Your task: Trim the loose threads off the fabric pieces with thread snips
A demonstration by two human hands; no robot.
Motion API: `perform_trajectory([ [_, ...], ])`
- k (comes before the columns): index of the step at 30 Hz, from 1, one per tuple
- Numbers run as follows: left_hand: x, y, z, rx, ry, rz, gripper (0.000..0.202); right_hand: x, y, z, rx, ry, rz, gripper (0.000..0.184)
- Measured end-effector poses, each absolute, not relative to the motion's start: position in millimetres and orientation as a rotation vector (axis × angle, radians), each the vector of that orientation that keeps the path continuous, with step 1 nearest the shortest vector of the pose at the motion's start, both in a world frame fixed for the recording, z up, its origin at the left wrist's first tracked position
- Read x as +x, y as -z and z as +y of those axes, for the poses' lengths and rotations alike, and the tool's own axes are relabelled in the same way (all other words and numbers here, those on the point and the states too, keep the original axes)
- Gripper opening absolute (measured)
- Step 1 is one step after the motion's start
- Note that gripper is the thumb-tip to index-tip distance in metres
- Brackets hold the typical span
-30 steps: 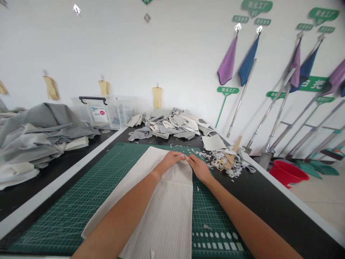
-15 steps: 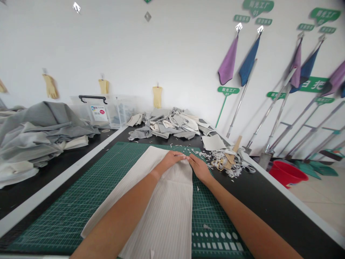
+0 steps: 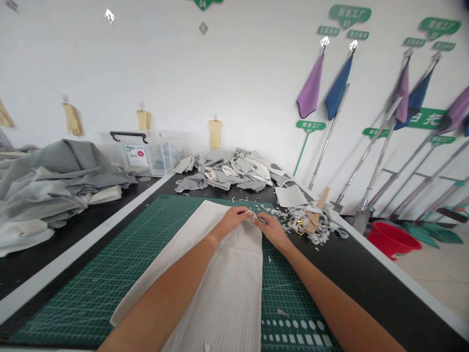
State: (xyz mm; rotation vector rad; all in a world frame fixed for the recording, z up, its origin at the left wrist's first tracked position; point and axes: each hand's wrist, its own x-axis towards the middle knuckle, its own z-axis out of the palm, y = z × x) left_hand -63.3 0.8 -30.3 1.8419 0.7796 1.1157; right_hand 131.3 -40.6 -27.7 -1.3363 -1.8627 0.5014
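Observation:
A pale cloth with fine stripes (image 3: 234,278) lies lengthwise on the green cutting mat (image 3: 110,274). At its far right corner, my left hand (image 3: 236,218) is closed, pinching the raised edge between thumb and fingers. My right hand (image 3: 271,229) is closed beside it, its fingertips meeting the same corner. A small grey object (image 3: 262,221) shows between the right fingers; its kind is too small to make out. The two hands nearly touch. White scraps lie on the mat near the right forearm.
Grey and cream cloths (image 3: 62,181) are heaped at left, before a clear plastic box (image 3: 137,156). More fabric pieces (image 3: 234,168) are piled at the back. Shredded scraps, a wooden stick and gold-handled scissors (image 3: 299,226) lie right. A red bucket (image 3: 394,239) stands on the floor.
My right fingers have drawn slightly apart at the corner, and the grey object now shows between them. My left hand keeps its pinch. The camera view has tilted slightly upward.

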Motion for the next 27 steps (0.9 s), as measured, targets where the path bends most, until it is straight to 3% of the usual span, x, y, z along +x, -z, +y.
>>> perform_trajectory([
  [6,-73,27,4,2.155,-1.001,1.217,0.037,135,29,-36,-1.396,-0.431,-1.857,0.029],
  [14,-136,5,6,2.488,-0.51,1.722,0.033,140,37,-32,-1.502,-0.351,-1.733,0.028],
  [21,-202,7,15,2.273,-0.556,1.908,0.026,147,37,-29,-1.631,-0.314,-1.656,0.026],
  [27,-229,30,14,2.065,-0.839,1.739,0.025,151,30,-29,-1.718,-0.26,-1.623,0.025],
])
